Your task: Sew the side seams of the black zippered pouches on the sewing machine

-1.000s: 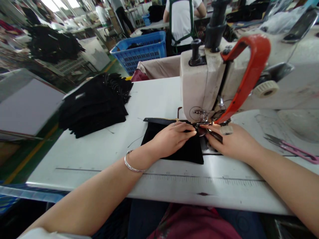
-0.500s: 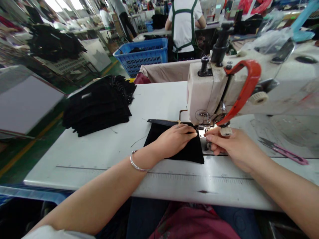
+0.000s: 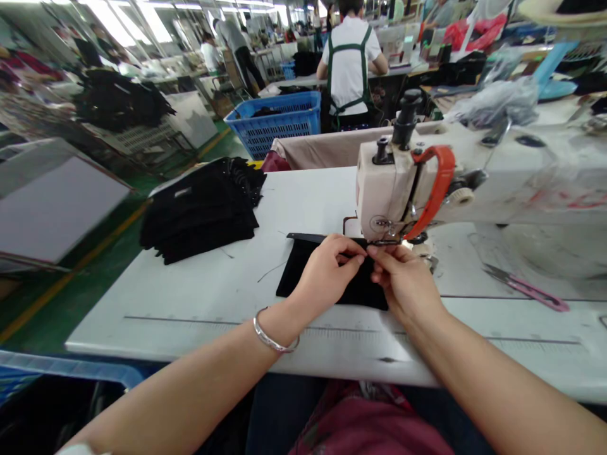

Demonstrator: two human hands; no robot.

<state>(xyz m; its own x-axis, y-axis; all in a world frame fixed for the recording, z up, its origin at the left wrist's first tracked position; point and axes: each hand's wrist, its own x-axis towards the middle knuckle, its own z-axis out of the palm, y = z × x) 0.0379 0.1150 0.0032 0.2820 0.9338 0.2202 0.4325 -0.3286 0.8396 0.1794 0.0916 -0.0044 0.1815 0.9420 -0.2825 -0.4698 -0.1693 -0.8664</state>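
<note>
Black fabric panel (image 3: 296,270) under left hand (image 3: 328,268), reaching right to the other hand's fingertips. Left: fingers curled, thumb and forefinger drawn nearly together. Right hand (image 3: 410,281): thumb and fingers bunched, tips beside the left's. Cannot tell what either pinches. Just beyond right hand, sewing machine (image 3: 377,186); off to its right, pink-handled thread snips (image 3: 533,292). Left of left hand, stacked black fabric pieces (image 3: 203,218).

Blue basket (image 3: 284,131) near a co-worker (image 3: 348,71)
</note>
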